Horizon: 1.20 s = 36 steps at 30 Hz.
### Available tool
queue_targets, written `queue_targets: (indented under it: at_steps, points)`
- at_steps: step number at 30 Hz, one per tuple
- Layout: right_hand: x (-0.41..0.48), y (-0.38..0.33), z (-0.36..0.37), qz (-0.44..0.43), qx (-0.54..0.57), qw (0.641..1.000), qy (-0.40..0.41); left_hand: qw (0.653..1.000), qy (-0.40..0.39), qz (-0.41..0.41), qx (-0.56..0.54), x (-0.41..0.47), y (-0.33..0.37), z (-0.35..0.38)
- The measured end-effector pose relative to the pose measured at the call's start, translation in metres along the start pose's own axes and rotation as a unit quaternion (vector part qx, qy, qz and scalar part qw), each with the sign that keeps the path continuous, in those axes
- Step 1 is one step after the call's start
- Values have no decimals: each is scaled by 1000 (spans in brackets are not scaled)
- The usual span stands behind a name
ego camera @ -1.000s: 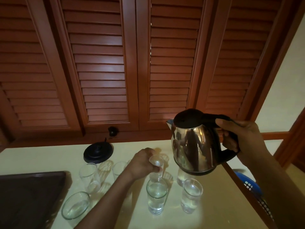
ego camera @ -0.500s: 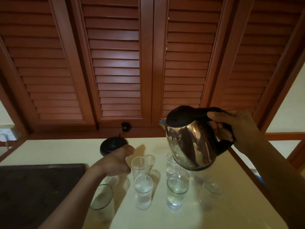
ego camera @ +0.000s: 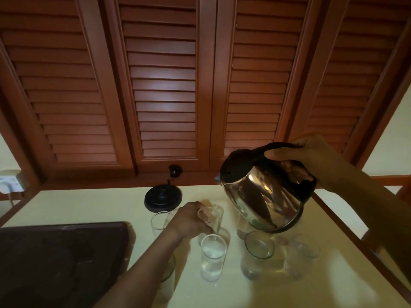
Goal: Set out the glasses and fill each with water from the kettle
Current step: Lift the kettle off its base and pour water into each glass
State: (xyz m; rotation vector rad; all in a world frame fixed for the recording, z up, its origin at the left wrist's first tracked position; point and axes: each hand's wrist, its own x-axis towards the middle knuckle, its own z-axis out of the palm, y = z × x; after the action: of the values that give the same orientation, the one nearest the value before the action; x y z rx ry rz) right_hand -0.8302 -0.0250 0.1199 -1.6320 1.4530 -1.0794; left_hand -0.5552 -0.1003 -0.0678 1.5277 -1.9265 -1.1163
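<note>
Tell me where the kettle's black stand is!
Head view: the black stand sits far back on the table, left of the kettle, just behind the left hand.

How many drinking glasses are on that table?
7: back-left glass by the kettle base; held glass in the left hand; water-filled glass in front; half-hidden glass under the forearm; shadowed glass below the kettle; middle glass and right glass nearer. More may be hidden.

Dim and warm-toned overall. Lit weakly from the near side, with a pale patch on the middle shutters [ego camera: 164, 94] and bright streaks of glare on the steel kettle [ego camera: 264, 203]. Casts soft, broad shadows of the glasses [ego camera: 213, 256] over the pale desk [ego camera: 89, 203]. Bends straight lines strongly toward the edges; smears the right-hand glasses slightly.
</note>
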Motion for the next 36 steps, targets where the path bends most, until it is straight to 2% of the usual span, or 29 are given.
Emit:
queue_targets:
  at_steps: [4, 8, 16, 25, 36]
  points:
    - [0, -20, 5, -26, -92, 995, -29, 990, 40, 31, -130, -7, 6, 2]
    - [6, -40, 6, -30, -174, 983, -55, 977, 61, 69, -193, -13, 9, 3]
    - [27, -67, 17, -22, -262, 960, -94, 972, 88, 103, -191, -13, 7, 6]
    - [38, -69, 32, -35, -356, 930, -83, 973, 105, 113, -174, -14, 7, 8]
    - [43, -74, 36, -45, -396, 911, -103, 974, 120, 120, -153, -13, 5, 8]
